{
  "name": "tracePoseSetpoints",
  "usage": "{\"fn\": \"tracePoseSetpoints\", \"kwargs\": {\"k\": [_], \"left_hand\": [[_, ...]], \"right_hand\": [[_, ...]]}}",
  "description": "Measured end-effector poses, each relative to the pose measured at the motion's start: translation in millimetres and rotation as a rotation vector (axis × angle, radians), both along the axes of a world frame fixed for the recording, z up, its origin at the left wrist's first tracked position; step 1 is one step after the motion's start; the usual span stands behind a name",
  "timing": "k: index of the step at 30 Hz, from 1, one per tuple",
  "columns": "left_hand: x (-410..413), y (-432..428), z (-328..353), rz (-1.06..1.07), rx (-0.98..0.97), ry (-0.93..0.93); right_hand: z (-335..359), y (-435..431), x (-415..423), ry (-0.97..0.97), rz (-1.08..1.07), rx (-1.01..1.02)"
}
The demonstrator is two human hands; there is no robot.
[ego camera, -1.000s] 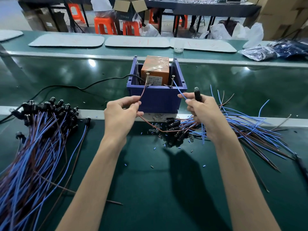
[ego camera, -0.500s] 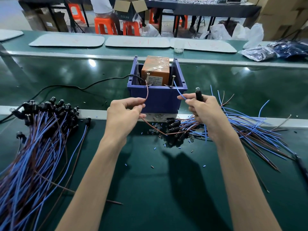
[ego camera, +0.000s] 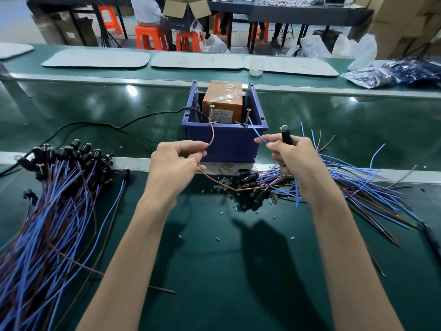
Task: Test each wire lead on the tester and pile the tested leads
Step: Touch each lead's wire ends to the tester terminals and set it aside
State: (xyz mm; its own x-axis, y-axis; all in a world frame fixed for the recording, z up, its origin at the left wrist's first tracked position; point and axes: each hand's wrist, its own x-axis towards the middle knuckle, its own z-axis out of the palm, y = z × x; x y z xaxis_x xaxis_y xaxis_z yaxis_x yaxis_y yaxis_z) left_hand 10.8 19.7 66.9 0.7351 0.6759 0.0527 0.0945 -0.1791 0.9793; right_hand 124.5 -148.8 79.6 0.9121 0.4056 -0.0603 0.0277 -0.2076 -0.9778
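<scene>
item: wire lead under test, made up of a brown wire [ego camera: 213, 136], a blue wire [ego camera: 256, 131] and a black socket [ego camera: 286, 139] with a small bulb on top.
location: held in the air in front of the tester [ego camera: 222, 101], an orange block standing in a blue bin [ego camera: 226, 144] on the table [ego camera: 214, 271].
contact: brown tip is at the left post [ego camera: 211, 112]. blue tip is just beside the right post [ego camera: 247, 114]; whether it touches cannot be told.
change: a second ago the brown wire ran nearly straight up to the head of the left post. it now bows in an arc with its tip lower on that post. the blue wire and both hands are placed much as before.
left hand [ego camera: 176, 163]: thumb and forefinger pinch the brown wire, other fingers curled in. below the hand the wire trails down and right towards the heap.
right hand [ego camera: 296, 156]: fingers wrapped round the socket, which stands upright. thumb and forefinger pinch the blue wire, whose slack hangs below the hand.
nearby: heap of leads [ego camera: 346, 185] under and right of the right hand, sockets towards the bin. larger pile of leads [ego camera: 59, 199] at left, sockets pointing away from the person.
also: black cable [ego camera: 107, 125] running into the bin from the left, and blue offcuts [ego camera: 180, 236] scattered on the table.
</scene>
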Motion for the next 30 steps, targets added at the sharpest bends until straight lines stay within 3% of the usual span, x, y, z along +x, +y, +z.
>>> {"fn": "tracePoseSetpoints", "kwargs": {"k": [30], "left_hand": [[-1.3, 2.6, -2.1, -0.032, 0.117, 0.012]], "right_hand": [[-3.7, -3.3, 1.8, -0.023, 0.013, -0.014]]}}
